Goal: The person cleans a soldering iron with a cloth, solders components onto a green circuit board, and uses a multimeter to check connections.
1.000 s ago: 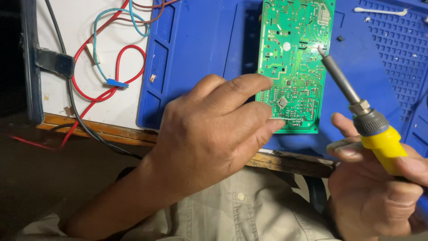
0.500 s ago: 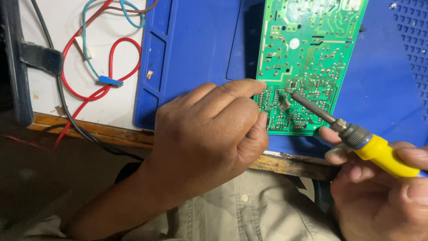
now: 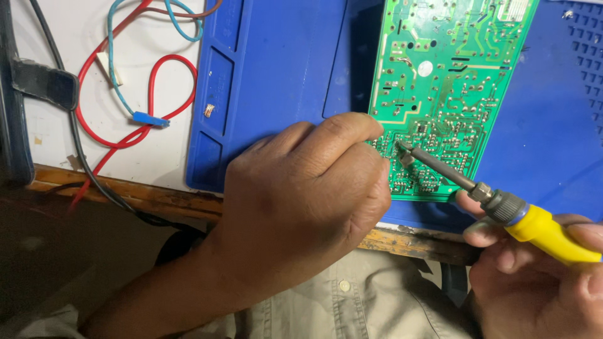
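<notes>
While your beige shirt [image 3: 352, 307] fills the bottom of the view, your right hand [image 3: 534, 282] sits at the lower right, fingers wrapped tight around the yellow handle of a soldering iron [image 3: 502, 204]. Its dark metal shaft slants up and to the left, and the tip touches the lower part of the green circuit board [image 3: 446, 81], just beside your left fingertips. Your left hand [image 3: 301, 201] is curled into a loose fist at the centre, with the forefinger stretched out and pressing on the board's lower left edge; whether anything is pinched under those fingers you cannot tell. The board lies solder side up on a blue work mat [image 3: 282, 75], its near edge close to the worn wooden table edge [image 3: 144, 198]. Farther off to the left, on the white tabletop [image 3: 50, 138], a red wire [image 3: 157, 94] loops around, a light blue wire [image 3: 113, 56] crosses it, and a black cable [image 3: 81, 163] runs down over the edge.
</notes>
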